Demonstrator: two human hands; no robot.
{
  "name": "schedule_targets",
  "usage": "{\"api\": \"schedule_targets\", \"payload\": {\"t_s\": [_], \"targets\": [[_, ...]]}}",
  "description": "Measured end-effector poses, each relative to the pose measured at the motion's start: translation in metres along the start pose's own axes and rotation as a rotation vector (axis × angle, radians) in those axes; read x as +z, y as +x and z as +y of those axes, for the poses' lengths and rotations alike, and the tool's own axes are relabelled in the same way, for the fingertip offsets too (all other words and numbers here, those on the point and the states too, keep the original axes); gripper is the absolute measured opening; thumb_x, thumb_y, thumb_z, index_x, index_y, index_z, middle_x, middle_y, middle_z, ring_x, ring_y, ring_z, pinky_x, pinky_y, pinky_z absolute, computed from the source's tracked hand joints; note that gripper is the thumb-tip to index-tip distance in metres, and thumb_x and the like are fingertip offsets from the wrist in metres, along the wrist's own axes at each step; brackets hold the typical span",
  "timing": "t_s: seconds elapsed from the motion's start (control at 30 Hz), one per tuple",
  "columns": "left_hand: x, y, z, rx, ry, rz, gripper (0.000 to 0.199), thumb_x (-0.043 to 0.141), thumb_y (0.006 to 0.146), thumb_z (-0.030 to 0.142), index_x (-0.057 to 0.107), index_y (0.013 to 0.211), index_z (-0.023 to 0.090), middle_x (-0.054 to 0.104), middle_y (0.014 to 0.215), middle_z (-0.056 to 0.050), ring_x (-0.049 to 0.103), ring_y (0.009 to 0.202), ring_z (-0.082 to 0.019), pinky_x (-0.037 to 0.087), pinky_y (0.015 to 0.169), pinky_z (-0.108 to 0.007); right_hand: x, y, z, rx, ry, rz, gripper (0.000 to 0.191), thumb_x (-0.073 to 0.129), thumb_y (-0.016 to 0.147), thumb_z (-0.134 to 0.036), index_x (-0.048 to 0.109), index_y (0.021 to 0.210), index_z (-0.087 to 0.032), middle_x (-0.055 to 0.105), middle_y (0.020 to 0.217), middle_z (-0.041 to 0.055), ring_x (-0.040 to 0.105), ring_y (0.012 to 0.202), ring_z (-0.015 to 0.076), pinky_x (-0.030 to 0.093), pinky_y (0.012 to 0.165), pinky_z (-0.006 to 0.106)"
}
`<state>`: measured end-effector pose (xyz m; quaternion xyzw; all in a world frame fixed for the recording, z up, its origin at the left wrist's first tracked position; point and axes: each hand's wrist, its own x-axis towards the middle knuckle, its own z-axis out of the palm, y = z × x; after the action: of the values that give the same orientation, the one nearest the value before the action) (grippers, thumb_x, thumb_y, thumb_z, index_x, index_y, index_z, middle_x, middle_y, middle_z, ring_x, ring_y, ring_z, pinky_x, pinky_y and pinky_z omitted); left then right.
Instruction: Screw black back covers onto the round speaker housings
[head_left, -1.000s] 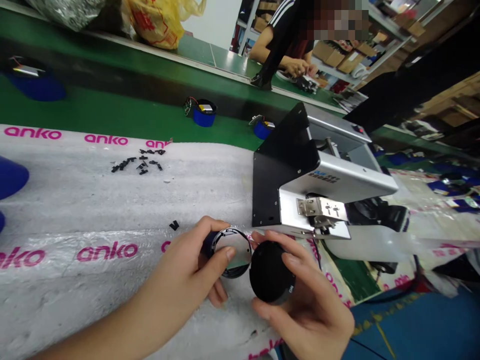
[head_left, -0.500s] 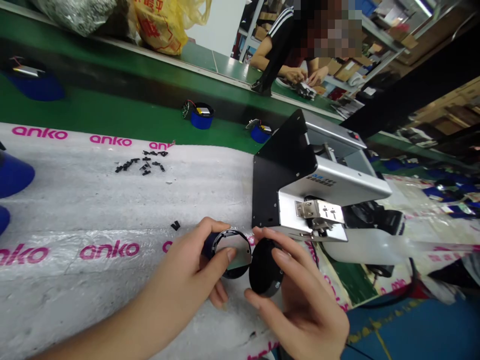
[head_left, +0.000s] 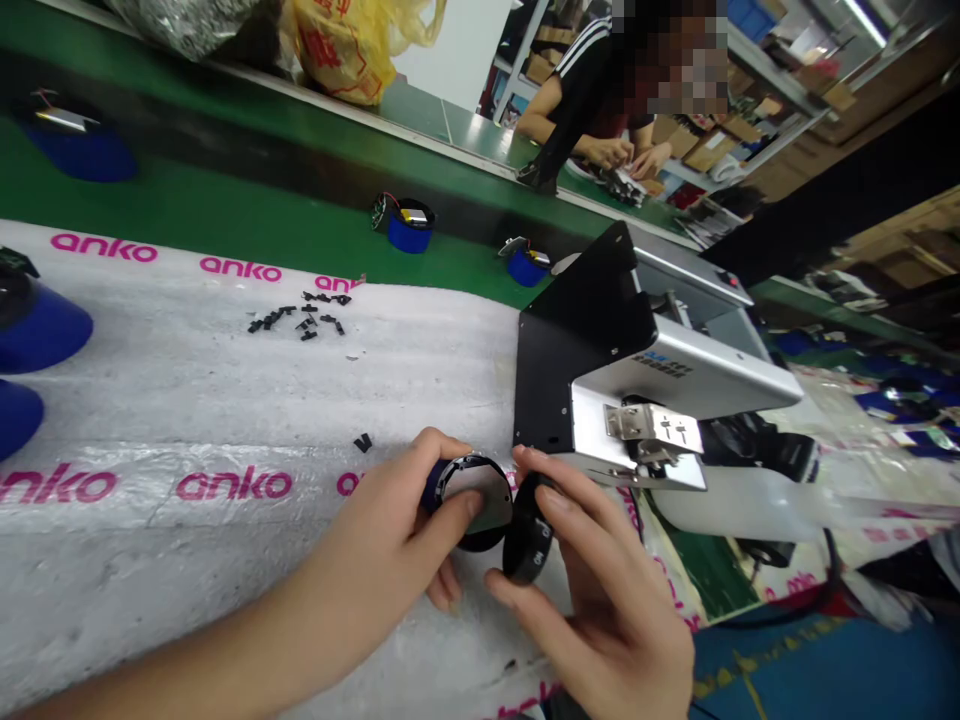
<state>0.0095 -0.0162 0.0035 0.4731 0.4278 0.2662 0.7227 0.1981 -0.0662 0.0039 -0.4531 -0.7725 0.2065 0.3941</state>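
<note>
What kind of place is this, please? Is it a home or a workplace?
Most likely a workplace: a small electronics assembly line. A green conveyor belt carries blue cup parts with wires, a second person works at the far side, and the left hand and right hand hold round black parts beside a metal machine.

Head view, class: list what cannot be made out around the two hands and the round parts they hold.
- Blue body under the ring-shaped part: covered by the left hand.
- Black round cap: seen edge-on, its face turned away; the right hand covers part of it.
- Markings on the cap's rim: too small to read.
- Small black pieces: too small to tell their shape.
- Blue dome: cut off by the left edge.
</note>
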Motion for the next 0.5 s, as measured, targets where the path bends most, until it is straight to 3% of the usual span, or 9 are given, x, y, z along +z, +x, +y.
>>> {"api": "schedule_targets", "payload": {"t_s": [0.13, 0.23, 0.37, 0.5], "targets": [[-0.010, -0.003, 0.003, -0.016, -0.094, -0.101, 0.019, 0.048, 0.100, 0.037, 0.055, 0.114, 0.026, 0.067, 0.083, 0.004, 0.068, 0.059, -0.012, 0.059, 0.061, -0.024, -0.003, 0.014, -0.006, 0.021, -0.197, -0.167, 0.063, 0.068, 0.092, -0.020, 0.041, 0.148, -0.023, 0.046, 0.152, 0.0053, 0.047, 0.138, 0.0166, 0.043, 0.114, 0.024], [-0.023, -0.002, 0.004, -0.050, -0.198, -0.207, 0.018, 0.046, 0.102, 0.030, 0.055, 0.117, 0.025, 0.068, 0.100, 0.000, 0.072, 0.075, -0.012, 0.060, 0.075, -0.028, -0.003, 0.020, -0.004, -0.040, -0.288, -0.263, 0.058, 0.066, 0.094, -0.032, 0.043, 0.146, -0.021, 0.047, 0.152, 0.0051, 0.049, 0.137, 0.0156, 0.040, 0.116, 0.024], [-0.035, 0.005, 0.000, -0.059, -0.313, -0.311, 0.023, 0.043, 0.101, 0.019, 0.056, 0.121, 0.021, 0.068, 0.094, -0.003, 0.073, 0.077, -0.015, 0.061, 0.077, -0.033, -0.001, 0.023, 0.001, -0.045, -0.323, -0.265, 0.055, 0.065, 0.094, -0.035, 0.047, 0.144, -0.021, 0.051, 0.148, 0.0059, 0.055, 0.132, 0.0158, 0.044, 0.111, 0.023], [-0.037, 0.010, -0.003, -0.094, -0.422, -0.321, 0.023, 0.042, 0.100, 0.014, 0.058, 0.116, 0.020, 0.069, 0.086, -0.003, 0.072, 0.072, -0.014, 0.061, 0.076, -0.033, 0.002, 0.021, 0.002, -0.065, -0.365, -0.226, 0.053, 0.064, 0.095, -0.034, 0.048, 0.144, -0.021, 0.055, 0.145, 0.0058, 0.058, 0.128, 0.0172, 0.048, 0.107, 0.022]]}}
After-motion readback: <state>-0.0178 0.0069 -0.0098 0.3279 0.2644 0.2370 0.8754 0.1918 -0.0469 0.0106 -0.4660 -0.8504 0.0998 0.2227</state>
